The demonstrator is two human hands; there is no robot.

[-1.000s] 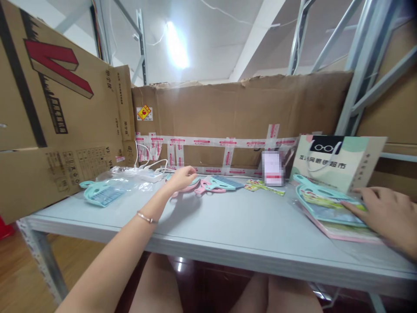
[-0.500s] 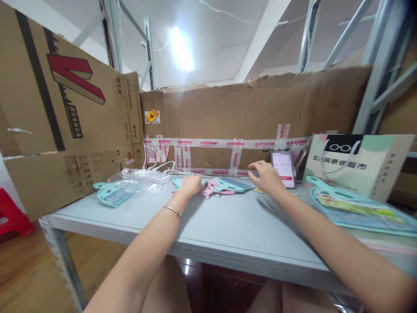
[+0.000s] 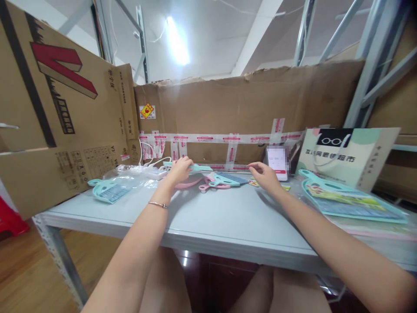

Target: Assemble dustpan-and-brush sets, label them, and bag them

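Note:
My left hand (image 3: pixel 180 169) is closed on a teal dustpan (image 3: pixel 200 167), seen nearly edge-on and raised above the table. Below it lies a pink dustpan (image 3: pixel 189 183), partly hidden by the hand. Just right of that, small teal brushes (image 3: pixel 228 178) with blue bristles overlap pink brushes (image 3: pixel 205 187). My right hand (image 3: pixel 265 176) hovers in front of the phone, fingers stretched loosely leftward with nothing visible in them. Small colourful printed cards (image 3: pixel 254 182) lie beneath its fingertips, partly covered by the hand.
A phone (image 3: pixel 277 163) stands upright against the back cardboard (image 3: pixel 208 108). At right are a teal dustpan set (image 3: pixel 355 202) and a paper bag (image 3: pixel 339 152). On the left lie another teal dustpan with brush (image 3: pixel 110 191), clear plastic wrap (image 3: pixel 130 174) and a white power strip (image 3: pixel 158 174).
My left hand has risen and moved slightly left, lifting the teal dustpan and exposing the pink one. My right hand's fingers have come closer together and lower, near the cards. The view has shifted a little.

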